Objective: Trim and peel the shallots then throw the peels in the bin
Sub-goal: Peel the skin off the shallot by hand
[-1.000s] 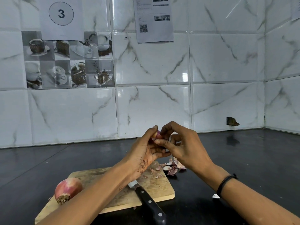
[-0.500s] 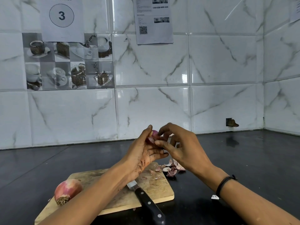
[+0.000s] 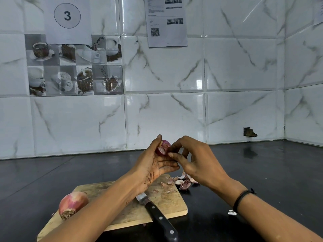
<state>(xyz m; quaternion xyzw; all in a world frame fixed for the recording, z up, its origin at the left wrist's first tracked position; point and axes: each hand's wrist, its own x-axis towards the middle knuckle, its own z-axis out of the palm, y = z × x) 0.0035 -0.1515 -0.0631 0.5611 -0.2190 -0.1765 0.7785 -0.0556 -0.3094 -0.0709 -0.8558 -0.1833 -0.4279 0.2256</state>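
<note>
Head view: left hand [image 3: 152, 165] grips a trimmed shallot [image 3: 163, 147] above the cutting board [image 3: 132, 212]; right hand [image 3: 195, 163] pinches its skin, peels [image 3: 183, 180] piled below

A white paper sign with a circled 3 [image 3: 67, 15] hangs above grey coffee-cup picture tiles [image 3: 73, 67], left of a printed QR-code sheet [image 3: 167, 21].

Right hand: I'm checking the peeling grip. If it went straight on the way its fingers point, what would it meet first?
The shallot held in the left hand; the right hand's fingertips seem to touch it, depth unclear.
</note>
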